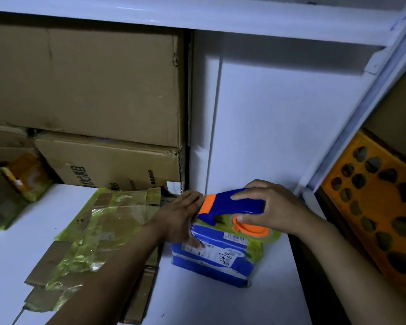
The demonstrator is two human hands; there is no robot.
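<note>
Right hand (274, 207) gripped the blue-and-orange tape dispenser (234, 204) from above. Its fingers were curled over the blue body and its thumb lay on the round orange hub. The dispenser sat on the top of the blue parcel (218, 256), nose pointing to 9 o'clock. Left hand (181, 214) came in from 7 o'clock with the forearm low. It lay flat with fingers extended, pressing the parcel's upper left edge and gripping nothing.

The parcel stood on the white shelf (220, 306) near the back corner, with yellow-green tape across its top and right side.

Edges and room:
- 12 o'clock — white back panel (279, 125), close behind both hands.
- 9 o'clock — flattened cardboard (96, 231) with yellow-green tape, just beside the parcel.
- 3 o'clock — a narrow strip of shelf, then the edge, with the orange crate (380, 207) beyond it.
- 6 o'clock — bare shelf, the widest open area.

Count: two hands, one dispenser, one parcel, one flattened cardboard sheet and one crate. Two cartons were stacked at 10 o'clock, upper carton (85, 83) on lower carton (108, 160).
</note>
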